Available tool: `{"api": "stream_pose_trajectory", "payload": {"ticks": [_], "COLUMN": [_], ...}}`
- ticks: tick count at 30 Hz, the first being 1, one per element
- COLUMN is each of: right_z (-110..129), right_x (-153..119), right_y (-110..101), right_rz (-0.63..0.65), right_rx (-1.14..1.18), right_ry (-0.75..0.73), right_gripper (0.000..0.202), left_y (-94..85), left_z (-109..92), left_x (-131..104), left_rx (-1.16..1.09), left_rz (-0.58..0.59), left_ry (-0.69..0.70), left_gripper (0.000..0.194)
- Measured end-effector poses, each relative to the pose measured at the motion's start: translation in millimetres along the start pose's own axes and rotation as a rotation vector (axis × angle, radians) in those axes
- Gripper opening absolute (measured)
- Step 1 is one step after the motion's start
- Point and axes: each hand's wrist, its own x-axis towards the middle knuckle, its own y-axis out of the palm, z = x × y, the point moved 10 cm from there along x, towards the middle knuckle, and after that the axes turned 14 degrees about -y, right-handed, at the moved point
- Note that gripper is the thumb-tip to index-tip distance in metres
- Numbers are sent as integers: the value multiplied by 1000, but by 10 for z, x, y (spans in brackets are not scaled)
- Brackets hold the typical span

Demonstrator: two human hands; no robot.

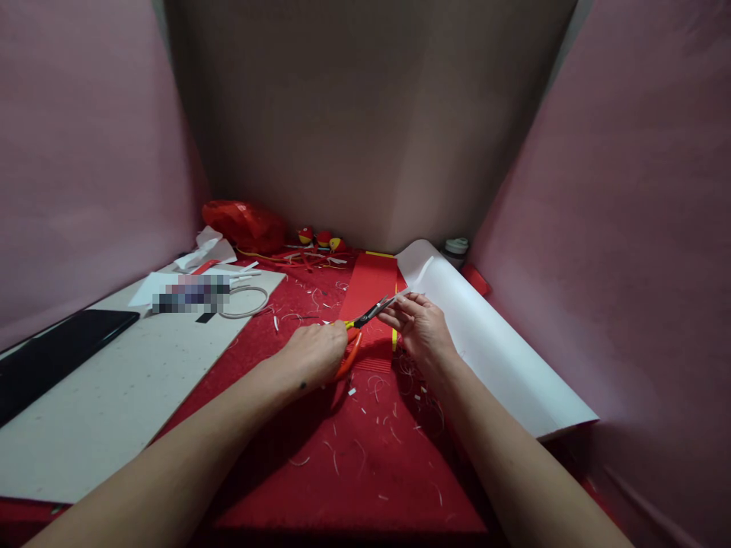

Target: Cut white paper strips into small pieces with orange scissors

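Observation:
My left hand (316,350) is closed around the orange and yellow handles of a pair of scissors (365,317). The blades point up and right, slightly parted, toward my right hand (419,326). Between the thumb and fingers of that hand I pinch a white paper strip (421,272), whose free end sticks up above the fingers. The blade tips meet the strip's lower end near the fingertips; whether they cut into it is too small to tell. Below both hands lies a red ribbed sheet (370,283) with yellow along its edge.
A rolled white sheet (491,335) runs along the right. At left, a pale board (131,396) carries a black phone-like slab (62,354) and a looped cable (244,303). Paper scraps litter the red cloth (343,487). Small red-yellow figures (324,240) and a red bag (243,224) stand at the back.

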Motion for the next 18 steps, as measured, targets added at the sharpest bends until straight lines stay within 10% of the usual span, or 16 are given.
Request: {"api": "stream_pose_trajectory", "payload": {"ticks": [18], "right_z": [-11], "right_x": [-1], "right_y": [-19], "right_rz": [2], "right_rx": [-10], "right_ry": [-4], "right_gripper": [16], "left_y": [10], "left_z": [15], "left_x": [24], "left_rx": [-1], "left_rz": [26], "left_ry": [10], "left_gripper": [28]}}
